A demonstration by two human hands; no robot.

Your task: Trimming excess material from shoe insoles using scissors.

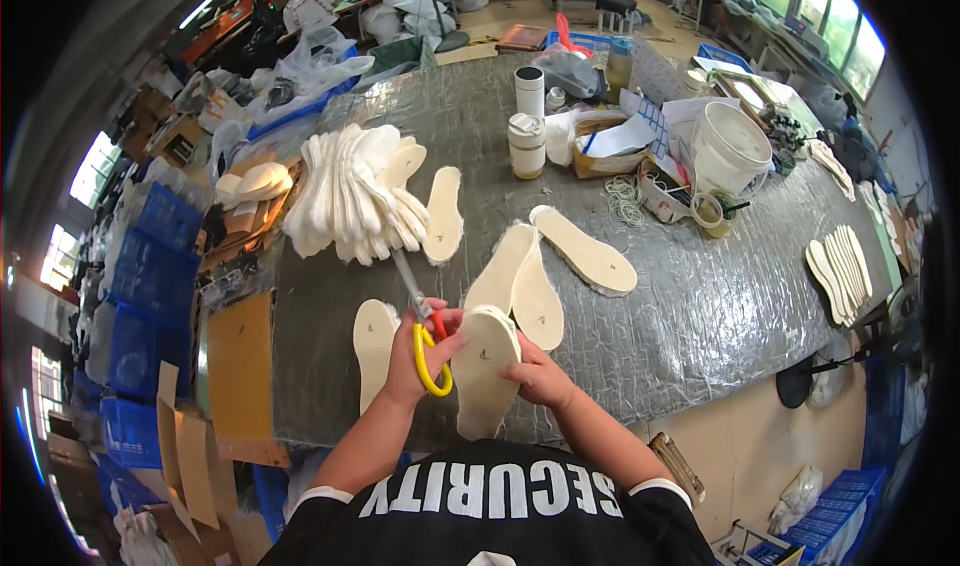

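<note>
Head view, looking down at a grey, foil-wrapped table (700,306). The left hand (425,351) is closed through the yellow handles of scissors (420,316), blades pointing far-left. The right hand (535,376) pinches a cream insole (485,366) at the near table edge, just beside the scissors. Trimming cleanly probably means turning the insole, not the blades. Loose insoles (560,256) lie just beyond; a stack (355,191) crowds the far left; open tabletop lies right
</note>
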